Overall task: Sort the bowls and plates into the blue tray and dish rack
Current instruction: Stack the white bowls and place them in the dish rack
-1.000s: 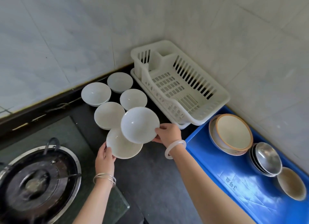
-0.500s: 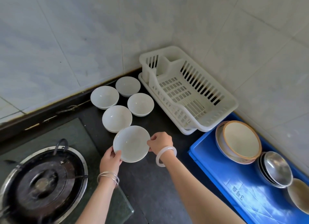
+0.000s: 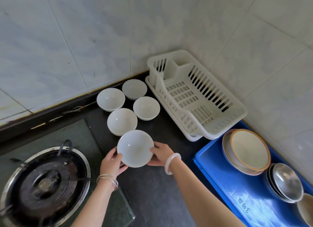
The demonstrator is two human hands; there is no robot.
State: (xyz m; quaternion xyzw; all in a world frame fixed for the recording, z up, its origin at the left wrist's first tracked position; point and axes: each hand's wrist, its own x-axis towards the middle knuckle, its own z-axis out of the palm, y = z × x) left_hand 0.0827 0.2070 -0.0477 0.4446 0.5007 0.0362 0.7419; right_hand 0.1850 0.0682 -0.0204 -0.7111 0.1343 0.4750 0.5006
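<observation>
Both hands have one white bowl (image 3: 135, 148) between them, mouth up; the left hand (image 3: 112, 164) curls round its near-left rim and the right hand (image 3: 160, 154) pinches the right rim with thumb above and fingers below, so neither is open and neither holds anything else; whether the bowl's foot touches the counter (image 3: 152, 193) or hangs just over it I cannot tell. The coming move turns on what lies to the right: the rack (image 3: 218, 130) stands beyond and to the right of the bowl, in the wall corner, its long axis running from that corner toward the tray (image 3: 220, 176); the tray lies directly right of the grip, past the right wrist. Both places are on the right hand's side, so I judge that hand the one to carry and the left the one to let go; the bowl is round, with no long axis to line up, only its mouth to keep level or tip on edge. The rack holds nothing that shows; the tray already has a brown-rimmed bowl (image 3: 249, 150) and steel bowls (image 3: 286, 182) along its far side, with bare blue floor nearer. Four bowls (image 3: 122, 121) wait on the counter just behind the held one, the nearest almost touching its far rim; a lift straight up before any swing right would, I think, avoid knocking it.
</observation>
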